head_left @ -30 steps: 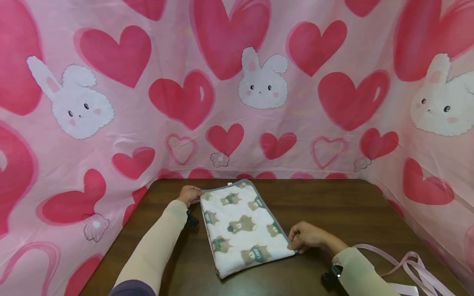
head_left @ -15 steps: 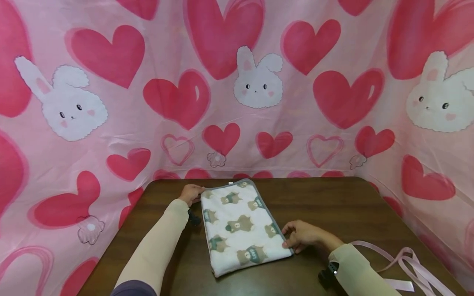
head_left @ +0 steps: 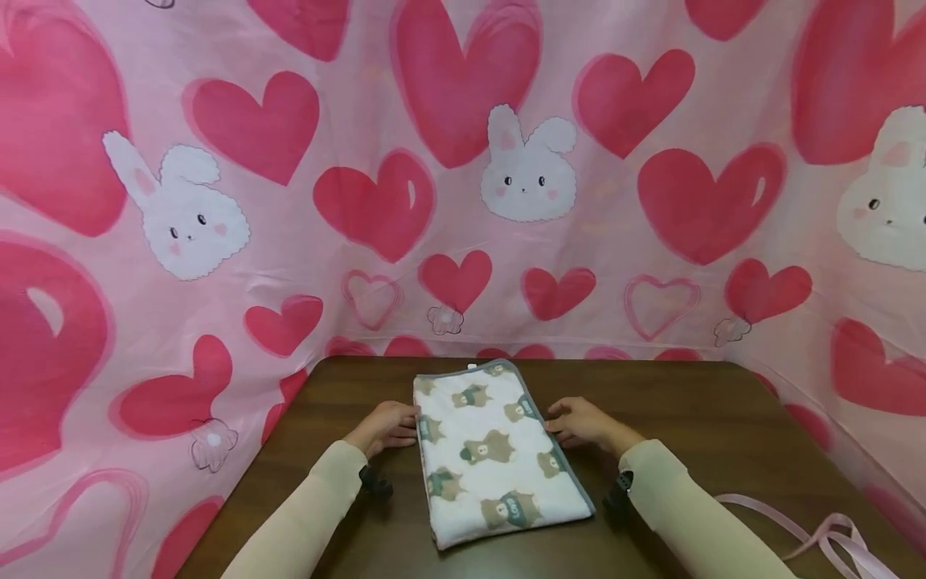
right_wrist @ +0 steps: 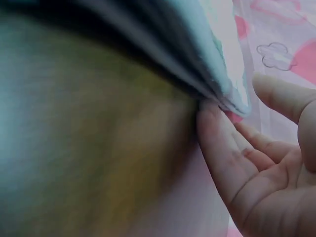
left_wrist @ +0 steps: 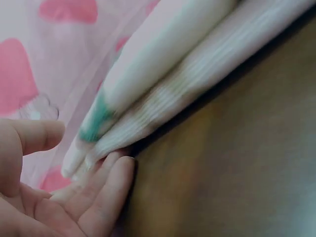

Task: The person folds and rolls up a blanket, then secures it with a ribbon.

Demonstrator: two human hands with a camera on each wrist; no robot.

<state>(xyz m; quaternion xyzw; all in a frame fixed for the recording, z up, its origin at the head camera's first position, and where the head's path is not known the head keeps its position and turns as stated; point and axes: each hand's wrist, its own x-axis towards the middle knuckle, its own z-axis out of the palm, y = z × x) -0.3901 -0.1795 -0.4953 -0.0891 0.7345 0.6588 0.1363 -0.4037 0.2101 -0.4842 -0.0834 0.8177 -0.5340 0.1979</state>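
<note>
A folded white cloth [head_left: 492, 450] with brown bears and a grey border lies on the table, its far end tilted slightly left. My left hand [head_left: 387, 426] is at its left edge; in the left wrist view the fingers [left_wrist: 106, 192] reach the lower layers of the folded side [left_wrist: 148, 98], with the thumb raised apart. At the right edge is my right hand [head_left: 582, 424]. The right wrist view shows its fingertips [right_wrist: 210, 116] at the underside of the layered edge [right_wrist: 197, 59], the thumb standing away from the cloth. Neither hand pinches it.
The brown wooden table [head_left: 673, 410] reaches back to a pink curtain [head_left: 615, 273] printed with hearts and rabbits. A pink ribbon [head_left: 832, 531] lies loosely looped near the right front of the table.
My left hand has left the far left corner and moved nearer along the left edge. The right hand has left the near right corner and moved farther up the right edge.
</note>
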